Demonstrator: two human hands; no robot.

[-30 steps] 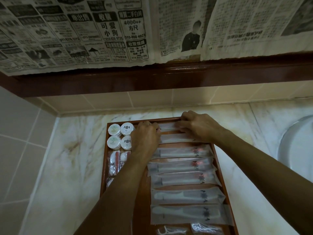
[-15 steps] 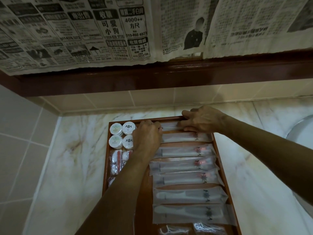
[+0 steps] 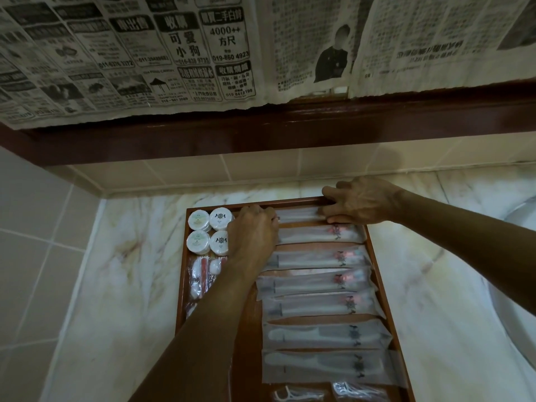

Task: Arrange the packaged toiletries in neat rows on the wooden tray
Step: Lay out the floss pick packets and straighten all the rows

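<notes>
A wooden tray [image 3: 295, 201] lies on the marble counter. Several long clear toothbrush and comb packets [image 3: 319, 281] lie in a column down its right side. The topmost packet [image 3: 298, 214] sits against the far rim. My left hand [image 3: 253, 235] pinches that packet's left end with curled fingers. My right hand [image 3: 361, 201] rests on the packet's right end and the tray's far rim. Several round white soap packs [image 3: 210, 229] sit at the tray's top left, with small wrapped items [image 3: 203, 274] below them. Floss-pick packets [image 3: 301, 394] lie at the near end.
The marble counter [image 3: 124, 285] meets a tiled wall at the left and back. A dark wooden ledge [image 3: 261, 132] with hanging newspaper [image 3: 174, 53] overhangs the back. The curved rim of a white basin [image 3: 519, 219] shows at the right.
My right hand has slid right and toward the tray's far rim along the topmost packet. My left hand has stayed at the packet's left end.
</notes>
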